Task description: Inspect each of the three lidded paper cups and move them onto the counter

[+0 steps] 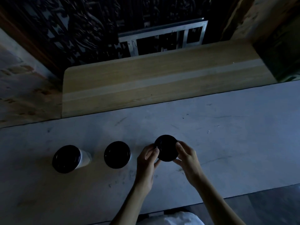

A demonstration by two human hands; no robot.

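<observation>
Item: right-hand cup (166, 148), black lid, on the grey table (227, 135). My left hand (146, 161) and right hand (186, 157) curl half-closed around its rim, fingertips touching the lid.

Hazard: squeezing the lid only, it may pop off.

Others: middle cup (117, 154), left cup (66, 159), standing apart.

Scuffed grey table (227, 135), two white paper cups with black lids standing on it, left cup (66, 159), middle cup (117, 154), near each other, light wooden counter (154, 78) behind the table's far edge
</observation>
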